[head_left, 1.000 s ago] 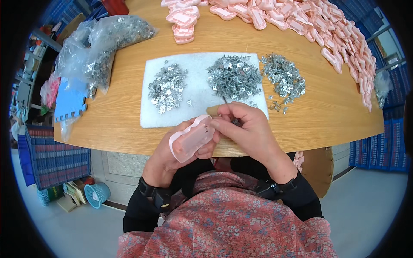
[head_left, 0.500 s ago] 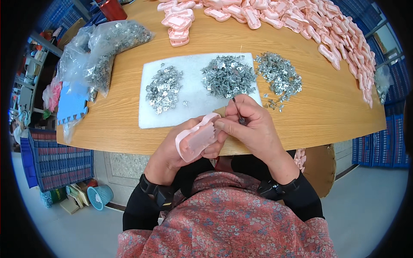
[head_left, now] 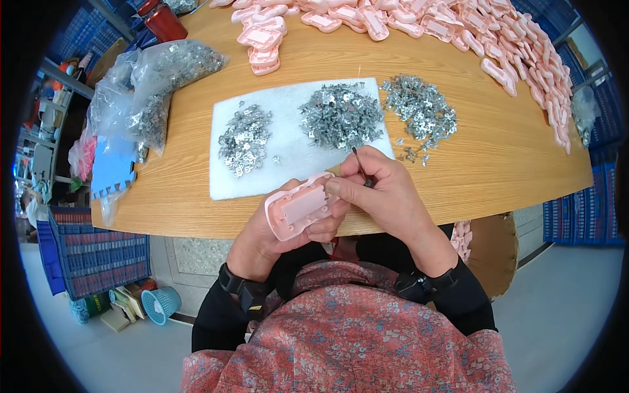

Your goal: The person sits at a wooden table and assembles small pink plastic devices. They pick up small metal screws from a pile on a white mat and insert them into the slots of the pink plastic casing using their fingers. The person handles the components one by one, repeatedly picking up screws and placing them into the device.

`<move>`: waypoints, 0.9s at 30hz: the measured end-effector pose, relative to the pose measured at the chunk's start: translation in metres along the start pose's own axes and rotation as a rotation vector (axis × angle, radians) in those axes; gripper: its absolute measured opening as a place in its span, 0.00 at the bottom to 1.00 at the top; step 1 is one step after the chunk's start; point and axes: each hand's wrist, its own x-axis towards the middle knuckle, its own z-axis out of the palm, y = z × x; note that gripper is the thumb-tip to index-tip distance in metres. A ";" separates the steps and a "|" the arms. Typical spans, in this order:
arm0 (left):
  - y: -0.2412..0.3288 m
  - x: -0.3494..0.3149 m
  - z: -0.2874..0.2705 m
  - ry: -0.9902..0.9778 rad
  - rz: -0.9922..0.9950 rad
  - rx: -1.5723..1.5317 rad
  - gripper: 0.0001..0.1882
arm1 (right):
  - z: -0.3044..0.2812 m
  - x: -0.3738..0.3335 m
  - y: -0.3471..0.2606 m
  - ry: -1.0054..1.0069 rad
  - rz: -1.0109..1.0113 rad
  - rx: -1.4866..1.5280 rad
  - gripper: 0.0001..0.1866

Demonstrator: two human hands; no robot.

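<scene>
At the near table edge, the left hand [head_left: 262, 242] cradles a pink plastic casing [head_left: 300, 206], fingers closed under it. Right beside it, the right hand [head_left: 386, 196] pinches a thin dark tool [head_left: 359, 164] and presses a fingertip onto the casing's right end. Just beyond, a white mat [head_left: 288, 154] carries two heaps of small metal parts [head_left: 341, 118]; a third heap sits right of it on the wooden table [head_left: 498, 157]. Far left, clear plastic bags [head_left: 157, 78] bulge with more metal pieces. Along the far and right edge, pink casings [head_left: 524, 52] pile up. Down left, blue crates [head_left: 98, 252] stand on the floor.
</scene>
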 end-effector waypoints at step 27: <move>-0.009 0.006 0.035 0.302 0.541 1.208 0.25 | -0.032 -0.048 0.007 0.085 -0.065 0.030 0.14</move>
